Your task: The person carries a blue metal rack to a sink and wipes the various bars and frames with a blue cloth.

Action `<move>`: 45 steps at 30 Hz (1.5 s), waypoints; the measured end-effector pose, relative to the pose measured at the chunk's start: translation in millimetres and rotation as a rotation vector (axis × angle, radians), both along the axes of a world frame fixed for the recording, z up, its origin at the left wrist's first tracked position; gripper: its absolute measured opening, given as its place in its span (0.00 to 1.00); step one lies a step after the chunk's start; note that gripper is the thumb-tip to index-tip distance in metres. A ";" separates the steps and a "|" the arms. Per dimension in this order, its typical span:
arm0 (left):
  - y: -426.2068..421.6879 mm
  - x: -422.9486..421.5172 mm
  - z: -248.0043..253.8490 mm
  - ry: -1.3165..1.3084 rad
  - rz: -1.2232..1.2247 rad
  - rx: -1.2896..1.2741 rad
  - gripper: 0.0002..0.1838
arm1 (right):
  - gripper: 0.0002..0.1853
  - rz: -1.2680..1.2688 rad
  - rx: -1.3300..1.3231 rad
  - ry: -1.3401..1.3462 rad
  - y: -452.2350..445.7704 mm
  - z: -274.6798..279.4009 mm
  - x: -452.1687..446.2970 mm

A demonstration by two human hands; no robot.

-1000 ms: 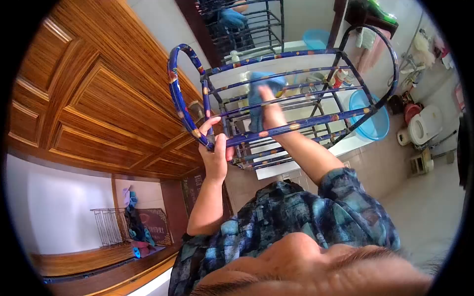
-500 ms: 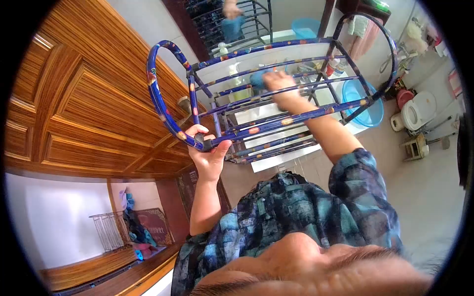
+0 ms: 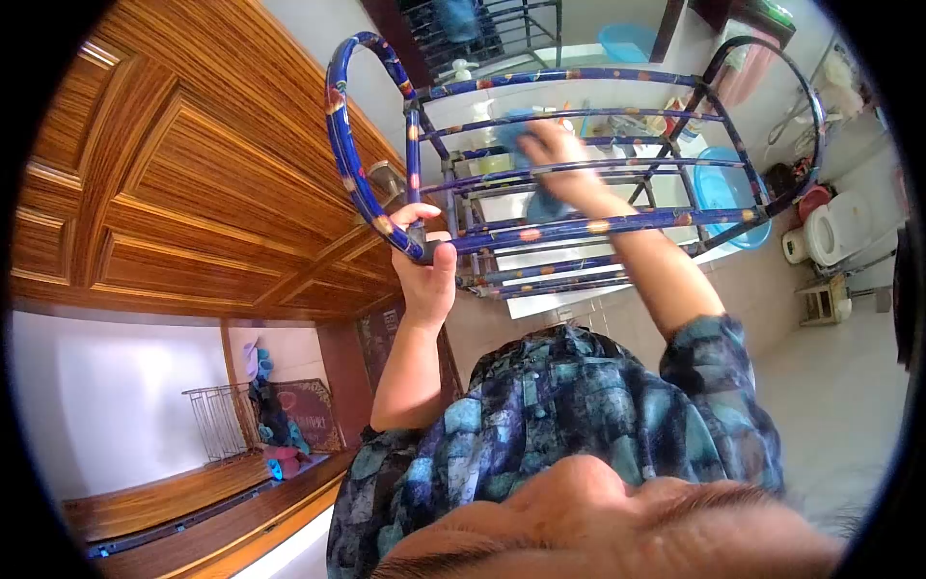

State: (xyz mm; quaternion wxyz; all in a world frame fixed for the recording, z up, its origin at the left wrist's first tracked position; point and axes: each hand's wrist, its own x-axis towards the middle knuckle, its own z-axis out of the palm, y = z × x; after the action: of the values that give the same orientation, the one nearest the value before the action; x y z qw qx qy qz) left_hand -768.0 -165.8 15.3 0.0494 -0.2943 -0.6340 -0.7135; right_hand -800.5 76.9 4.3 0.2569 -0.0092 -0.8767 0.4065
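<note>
L hand [image 3: 424, 265] has the near left corner of the blue patterned rack [image 3: 579, 229], approx 10 o'clock & close to frame ctr; thumb on one side, fingers curled round the other, so grip's narrow, w/ the tubing between. Rack itself spans approx 11 to 2 o'clock, tilted, its rounded end hoops at L & R. R hand [image 3: 569, 169], approx 1 o'clock, reaches over the near rail & holds the blue cloth [image 3: 511, 137] among the bars; motion blur there, so can't tell exactly how tight the fingers pinch or whether cloth wraps a bar or just lies on it. Part of the cloth also shows lower, between bars. Step in hand looks like wiping the bars: L steadies, R rubs. As I judge it, next stroke calls for L keeping the corner firm so the rack doesn't swing, & R keeping the cloth pressed to the tubing, fingers clear of the gaps betw. bars. Around: white counter [image 3: 535, 304] under/behind the rack, approx 1 o'clock; light-blue basin [image 3: 716, 174] at 2, partly behind the R end hoop; toilet [image 3: 839, 234] nr 3, well apart; wooden door [image 3: 193, 212] betw. 9 & 10, handle just beside the rack's L hoop in view.
</note>
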 end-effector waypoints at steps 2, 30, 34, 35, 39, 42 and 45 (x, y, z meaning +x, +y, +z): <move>5.2 4.9 4.0 -0.030 0.025 0.001 0.29 | 0.12 0.098 0.082 0.127 -35.0 -16.4 -36.2; 28.8 29.5 2.9 -0.120 0.186 0.069 0.15 | 0.17 0.650 0.390 -0.175 -86.4 -16.4 88.2; 32.6 29.5 4.3 -0.094 0.227 0.041 0.14 | 0.23 0.494 0.469 -0.017 -73.9 -23.1 103.7; 32.5 26.3 1.2 -0.050 0.237 0.023 0.13 | 0.24 0.452 0.470 0.013 -69.5 -24.2 107.0; 30.2 23.1 -1.8 0.022 0.267 -0.022 0.12 | 0.18 0.237 0.582 0.064 -32.3 -35.8 114.6; 29.9 22.3 -4.2 0.022 0.263 -0.030 0.11 | 0.15 0.126 0.606 -0.047 2.9 -29.7 129.0; 30.0 22.3 -2.3 0.002 0.265 -0.027 0.12 | 0.14 -0.034 0.562 -0.130 45.4 -25.9 145.3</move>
State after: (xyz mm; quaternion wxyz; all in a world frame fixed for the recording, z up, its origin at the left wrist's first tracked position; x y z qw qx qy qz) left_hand -745.7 -135.8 13.0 0.1398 -0.2090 -0.6767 -0.6920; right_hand -655.2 122.3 -21.6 0.1993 0.0218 -0.9694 0.1416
